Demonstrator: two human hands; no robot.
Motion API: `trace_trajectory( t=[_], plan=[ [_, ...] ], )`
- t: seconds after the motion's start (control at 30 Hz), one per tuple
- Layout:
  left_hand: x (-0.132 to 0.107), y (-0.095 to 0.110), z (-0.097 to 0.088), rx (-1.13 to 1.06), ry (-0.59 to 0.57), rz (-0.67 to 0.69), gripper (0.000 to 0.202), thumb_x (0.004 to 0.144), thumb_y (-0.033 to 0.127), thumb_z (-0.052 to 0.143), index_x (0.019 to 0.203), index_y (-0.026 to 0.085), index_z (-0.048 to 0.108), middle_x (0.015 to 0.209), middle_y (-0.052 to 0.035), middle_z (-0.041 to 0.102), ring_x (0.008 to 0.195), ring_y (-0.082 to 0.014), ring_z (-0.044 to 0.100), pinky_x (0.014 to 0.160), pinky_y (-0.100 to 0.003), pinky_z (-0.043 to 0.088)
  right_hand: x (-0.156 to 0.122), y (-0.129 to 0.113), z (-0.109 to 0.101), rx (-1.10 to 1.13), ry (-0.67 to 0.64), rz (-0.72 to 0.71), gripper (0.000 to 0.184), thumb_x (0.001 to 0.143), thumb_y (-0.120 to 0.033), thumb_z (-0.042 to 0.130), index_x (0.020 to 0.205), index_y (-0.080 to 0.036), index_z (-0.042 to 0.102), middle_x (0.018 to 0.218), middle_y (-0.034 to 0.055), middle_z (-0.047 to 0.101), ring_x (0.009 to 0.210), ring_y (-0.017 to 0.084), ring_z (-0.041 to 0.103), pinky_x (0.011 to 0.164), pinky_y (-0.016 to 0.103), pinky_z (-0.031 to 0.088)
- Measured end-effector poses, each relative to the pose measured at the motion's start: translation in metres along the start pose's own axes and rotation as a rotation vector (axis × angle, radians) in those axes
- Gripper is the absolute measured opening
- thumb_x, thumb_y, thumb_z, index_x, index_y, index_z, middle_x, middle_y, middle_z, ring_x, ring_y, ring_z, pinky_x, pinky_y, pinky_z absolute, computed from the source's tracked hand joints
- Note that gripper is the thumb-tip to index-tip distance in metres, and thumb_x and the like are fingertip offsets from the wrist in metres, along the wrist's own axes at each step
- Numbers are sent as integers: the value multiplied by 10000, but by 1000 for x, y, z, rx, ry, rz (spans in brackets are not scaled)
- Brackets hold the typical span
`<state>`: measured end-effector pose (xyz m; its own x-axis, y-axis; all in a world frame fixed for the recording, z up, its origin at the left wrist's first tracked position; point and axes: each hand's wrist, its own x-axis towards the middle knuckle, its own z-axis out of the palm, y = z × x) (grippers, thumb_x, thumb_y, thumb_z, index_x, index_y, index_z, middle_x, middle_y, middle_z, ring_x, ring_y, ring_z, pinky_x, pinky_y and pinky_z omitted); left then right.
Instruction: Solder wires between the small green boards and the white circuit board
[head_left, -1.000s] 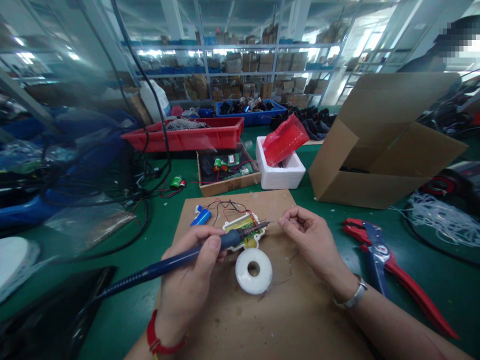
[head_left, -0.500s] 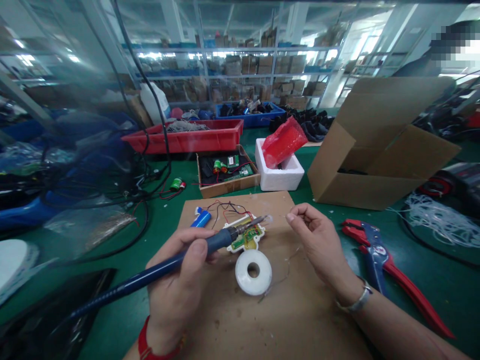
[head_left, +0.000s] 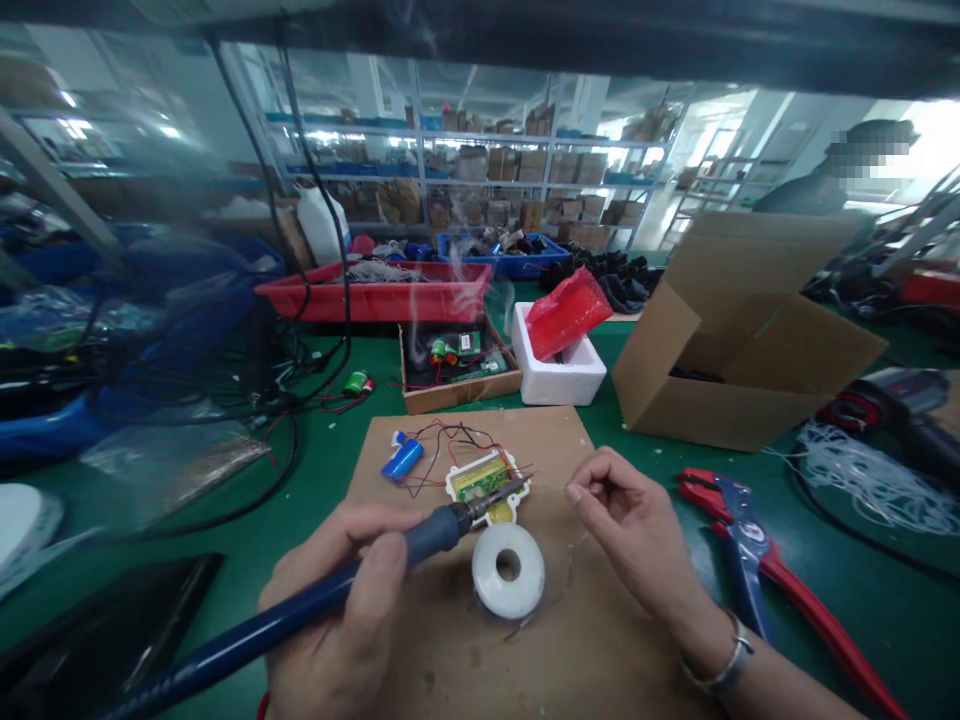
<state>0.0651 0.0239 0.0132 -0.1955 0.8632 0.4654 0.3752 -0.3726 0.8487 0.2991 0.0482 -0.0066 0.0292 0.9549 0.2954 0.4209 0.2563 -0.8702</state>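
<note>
My left hand [head_left: 349, 590] is closed around a blue-handled soldering iron [head_left: 435, 535], its tip pointing right over a green circuit board [head_left: 480, 480] in a white housing. Between thumb and fingertips, my right hand [head_left: 630, 535] pinches a thin solder wire [head_left: 553, 487] that reaches toward the iron's tip. Whether wire and tip touch, I cannot tell. A white solder spool [head_left: 487, 590] lies just in front of the board. Red and black leads [head_left: 457, 430] run from the board toward a blue cylindrical battery [head_left: 403, 459] at its left.
A cardboard sheet [head_left: 465, 660] lies under the work. Red-and-blue wire strippers [head_left: 750, 535] rest at right. Behind stand a cardboard tray [head_left: 457, 398] of boards, a white foam box [head_left: 562, 383], an open carton [head_left: 690, 420] and a red bin [head_left: 375, 300]. A black cable hangs at left.
The view has tilted up a little. The iron's tip has moved down and left, nearer the board, while the pinched wire stays close to it. Smoke now rises more visibly above the tray.
</note>
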Motion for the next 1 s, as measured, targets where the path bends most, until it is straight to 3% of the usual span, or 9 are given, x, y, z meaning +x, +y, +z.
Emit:
trace_trajectory(
  t=[0.37,0.77,1.0],
  plan=[
    [-2,9,9,-27,-13,-75,180,822,349,548,729,251,667,648,48,643,579,-134,574,507,-256,403,2,3,2,-43,-17,17,166,835,-284,581,695,-198,559,688,1,511,628,150,437,578,276,363],
    [0,-3,2,66,-152,55,142,865,294,524,809,269,652,685,62,658,584,-112,591,519,-221,456,3,2,3,-61,-21,34,163,830,-289,576,696,-196,569,684,3,517,632,155,437,581,290,347],
    [1,-1,3,51,-115,55,144,865,295,523,788,270,642,662,77,649,570,-101,586,516,-209,453,4,3,3,-78,-17,26,168,832,-286,572,693,-191,572,683,5,525,632,152,446,581,286,349]
  ],
)
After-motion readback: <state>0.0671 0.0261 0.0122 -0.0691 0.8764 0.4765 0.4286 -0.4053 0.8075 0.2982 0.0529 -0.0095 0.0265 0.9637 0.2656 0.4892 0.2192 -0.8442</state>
